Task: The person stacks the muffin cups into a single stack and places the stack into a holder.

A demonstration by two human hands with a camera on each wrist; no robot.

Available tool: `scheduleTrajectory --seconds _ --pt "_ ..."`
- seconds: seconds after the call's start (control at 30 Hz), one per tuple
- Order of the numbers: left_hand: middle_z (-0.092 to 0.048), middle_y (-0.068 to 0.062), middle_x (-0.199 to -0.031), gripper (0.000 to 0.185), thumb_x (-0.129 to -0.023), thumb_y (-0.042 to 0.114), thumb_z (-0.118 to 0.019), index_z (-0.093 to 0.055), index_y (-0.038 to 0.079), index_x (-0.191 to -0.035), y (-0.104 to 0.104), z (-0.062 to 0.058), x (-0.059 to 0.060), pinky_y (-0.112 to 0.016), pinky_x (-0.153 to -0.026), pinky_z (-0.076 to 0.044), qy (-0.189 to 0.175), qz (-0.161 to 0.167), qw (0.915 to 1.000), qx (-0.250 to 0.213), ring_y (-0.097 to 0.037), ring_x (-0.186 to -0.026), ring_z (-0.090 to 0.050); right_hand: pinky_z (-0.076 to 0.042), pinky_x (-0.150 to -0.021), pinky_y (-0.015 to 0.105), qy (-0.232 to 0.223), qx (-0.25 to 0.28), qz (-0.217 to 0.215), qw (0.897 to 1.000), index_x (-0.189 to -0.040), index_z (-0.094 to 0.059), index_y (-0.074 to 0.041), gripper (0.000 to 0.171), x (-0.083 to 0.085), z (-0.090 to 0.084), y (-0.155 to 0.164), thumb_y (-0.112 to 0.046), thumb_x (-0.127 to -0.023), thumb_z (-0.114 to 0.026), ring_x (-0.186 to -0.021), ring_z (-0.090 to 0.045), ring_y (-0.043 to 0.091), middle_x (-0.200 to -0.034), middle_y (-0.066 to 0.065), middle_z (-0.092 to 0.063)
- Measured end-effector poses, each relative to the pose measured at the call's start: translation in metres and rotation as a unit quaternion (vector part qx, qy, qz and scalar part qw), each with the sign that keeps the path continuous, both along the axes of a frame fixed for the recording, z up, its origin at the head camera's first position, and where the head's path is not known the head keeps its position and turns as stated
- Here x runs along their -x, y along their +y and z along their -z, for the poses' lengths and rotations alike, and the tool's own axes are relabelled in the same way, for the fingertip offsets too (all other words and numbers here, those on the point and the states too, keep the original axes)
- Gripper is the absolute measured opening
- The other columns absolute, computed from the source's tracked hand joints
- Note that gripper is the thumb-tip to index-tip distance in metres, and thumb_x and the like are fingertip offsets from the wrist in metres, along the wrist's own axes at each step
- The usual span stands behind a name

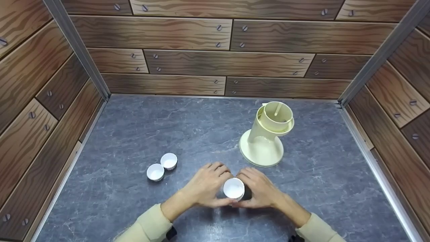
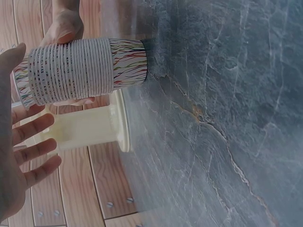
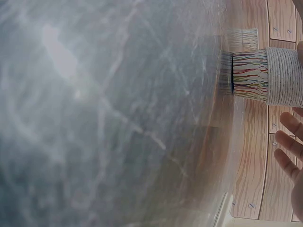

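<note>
A stack of paper cups (image 1: 233,188) with coloured wavy lines stands upright on the grey stone-look tabletop (image 1: 141,134), between both hands. In the left wrist view the stack (image 2: 85,71) shows many nested rims. My right hand (image 1: 258,188) wraps it, with the thumb on one side and fingertips on the other. My left hand (image 1: 208,183) is beside the stack with straight, spread fingers (image 2: 33,142), its thumb near the rim. In the right wrist view the stack (image 3: 270,75) rests on the tabletop and the right fingers (image 3: 289,142) show at the frame edge.
Two loose white-lined paper cups (image 1: 155,172) (image 1: 169,161) sit side by side to the left of the hands. A cream plastic cup dispenser (image 1: 267,137) on a round base stands behind and right of them. Wood-plank walls (image 1: 215,67) close in the table on three sides.
</note>
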State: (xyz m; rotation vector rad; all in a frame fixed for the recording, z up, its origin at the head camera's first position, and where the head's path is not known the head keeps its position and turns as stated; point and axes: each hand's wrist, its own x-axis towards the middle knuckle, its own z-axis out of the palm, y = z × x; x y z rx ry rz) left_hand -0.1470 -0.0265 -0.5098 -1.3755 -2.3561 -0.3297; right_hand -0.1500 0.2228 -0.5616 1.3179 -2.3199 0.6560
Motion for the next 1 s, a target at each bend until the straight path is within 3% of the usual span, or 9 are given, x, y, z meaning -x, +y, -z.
scheduleTrajectory --seconds 0.1,0.3,0.57,1.0 --pt "-0.062 0.001 -0.108 0.062 -0.089 0.073 -0.052 -0.067 0.018 -0.112 0.000 0.001 0.000 -0.033 -0.079 -0.049 -0.003 0.002 1.0000 -0.008 -0.018 -0.102 -0.056 -0.047 -0.081 0.033 0.002 0.001 0.000 1.000 -0.105 -0.064 -0.014 0.065 0.000 0.000 0.000 -0.065 -0.069 -0.085 -0.091 -0.056 0.014 -0.101 -0.006 -0.059" --pt "-0.062 0.001 -0.109 0.060 -0.089 0.071 -0.054 -0.067 0.018 -0.111 0.001 0.002 0.000 -0.033 -0.079 -0.050 0.005 -0.002 1.0000 -0.003 -0.017 -0.102 -0.056 -0.047 -0.081 0.034 0.000 0.003 -0.002 1.000 -0.107 -0.065 -0.013 0.070 0.000 0.000 0.001 -0.061 -0.062 -0.090 -0.092 -0.056 0.015 -0.102 -0.005 -0.060" --pt "-0.062 0.001 -0.107 0.064 -0.089 0.076 -0.050 -0.067 0.018 -0.108 0.002 0.006 -0.001 -0.034 -0.080 -0.050 -0.003 -0.004 1.0000 -0.005 -0.018 -0.101 -0.056 -0.048 -0.083 0.033 0.002 -0.003 0.000 1.000 -0.106 -0.065 -0.014 0.064 -0.001 -0.001 0.000 -0.066 -0.072 -0.082 -0.092 -0.057 0.014 -0.102 -0.005 -0.060" --pt "-0.062 0.001 -0.109 0.063 -0.089 0.075 -0.051 -0.067 0.018 -0.109 0.002 0.010 -0.002 -0.035 -0.083 -0.051 -0.012 -0.009 0.9999 -0.007 -0.018 -0.103 -0.057 -0.047 -0.082 0.033 0.001 -0.004 0.007 1.000 -0.105 -0.065 -0.015 0.062 0.000 -0.001 0.000 -0.065 -0.073 -0.081 -0.091 -0.056 0.013 -0.102 -0.006 -0.060"
